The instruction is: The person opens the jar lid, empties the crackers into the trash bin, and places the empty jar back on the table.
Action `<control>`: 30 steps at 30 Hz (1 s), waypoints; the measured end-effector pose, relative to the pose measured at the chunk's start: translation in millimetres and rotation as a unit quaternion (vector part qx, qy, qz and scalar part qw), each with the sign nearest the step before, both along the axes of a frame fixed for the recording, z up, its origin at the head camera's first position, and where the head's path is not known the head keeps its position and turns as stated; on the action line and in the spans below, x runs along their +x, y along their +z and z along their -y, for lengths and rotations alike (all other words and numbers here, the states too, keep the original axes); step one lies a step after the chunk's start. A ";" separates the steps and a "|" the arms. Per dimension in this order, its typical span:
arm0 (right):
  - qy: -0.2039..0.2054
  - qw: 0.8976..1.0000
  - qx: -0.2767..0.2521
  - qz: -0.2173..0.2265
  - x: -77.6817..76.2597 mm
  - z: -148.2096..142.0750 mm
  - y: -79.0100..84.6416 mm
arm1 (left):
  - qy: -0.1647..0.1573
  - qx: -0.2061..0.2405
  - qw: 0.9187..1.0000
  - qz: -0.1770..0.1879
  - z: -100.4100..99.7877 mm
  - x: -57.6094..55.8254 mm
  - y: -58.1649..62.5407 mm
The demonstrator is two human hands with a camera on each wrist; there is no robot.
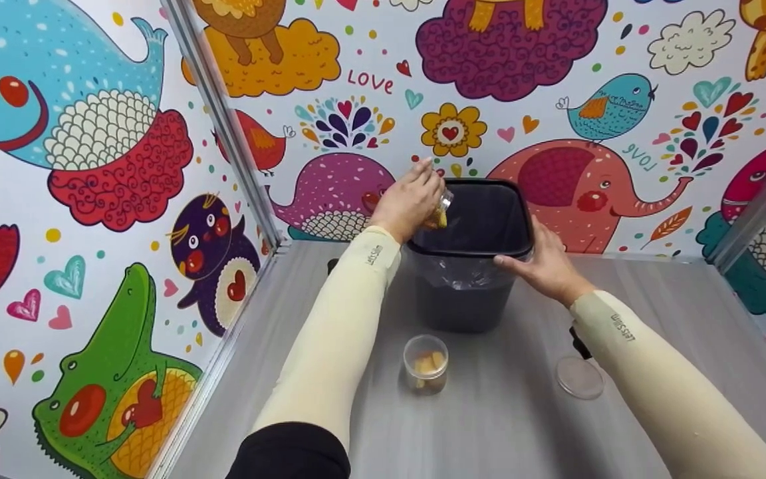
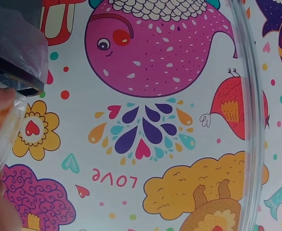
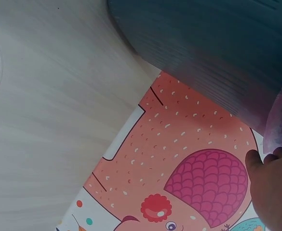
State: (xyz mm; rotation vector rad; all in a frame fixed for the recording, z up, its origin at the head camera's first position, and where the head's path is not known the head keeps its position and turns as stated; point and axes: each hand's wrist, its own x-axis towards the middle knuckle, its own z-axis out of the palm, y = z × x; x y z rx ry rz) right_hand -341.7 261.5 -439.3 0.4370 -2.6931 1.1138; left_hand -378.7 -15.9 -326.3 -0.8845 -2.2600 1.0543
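My left hand (image 1: 411,199) grips a clear plastic jar (image 1: 447,198) tipped on its side at the left rim of a dark bin (image 1: 466,303). Yellowish pieces (image 1: 441,218) show inside the jar, partly hidden by the hand. In the left wrist view the jar (image 2: 8,137) appears at the left edge, close to the bin's rim. A clear bag (image 1: 459,274) lines the bin and hangs over its outside. My right hand (image 1: 549,267) rests against the bin's right side, thumb at the front rim and fingers stretched along the side.
A second clear jar (image 1: 425,382) holding yellowish chunks stands open in front of the bin. To its right lies a round clear lid (image 1: 580,378), beside my right forearm. Cartoon-printed walls (image 1: 356,133) enclose the grey table (image 1: 489,426) at the back and sides.
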 end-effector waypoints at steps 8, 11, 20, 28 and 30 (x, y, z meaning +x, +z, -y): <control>-0.003 1.000 0.005 0.017 -0.2 0.1 1.9 | -0.011 -0.040 0.999 -0.032 1.4 -0.1 5.1; -0.004 1.000 0.006 0.018 -0.5 -0.4 1.2 | -0.014 -0.052 0.997 -0.046 0.7 0.8 6.9; -0.014 0.999 0.010 0.040 1.7 -0.5 1.4 | -0.027 -0.087 0.994 -0.059 -1.9 2.6 3.6; -0.008 0.999 0.007 0.037 1.7 -1.1 1.7 | 0.001 0.074 0.997 -0.008 5.4 4.0 1.7; -0.004 1.000 0.002 0.026 1.6 -0.6 1.0 | 0.010 0.151 0.988 0.011 7.4 5.6 -0.1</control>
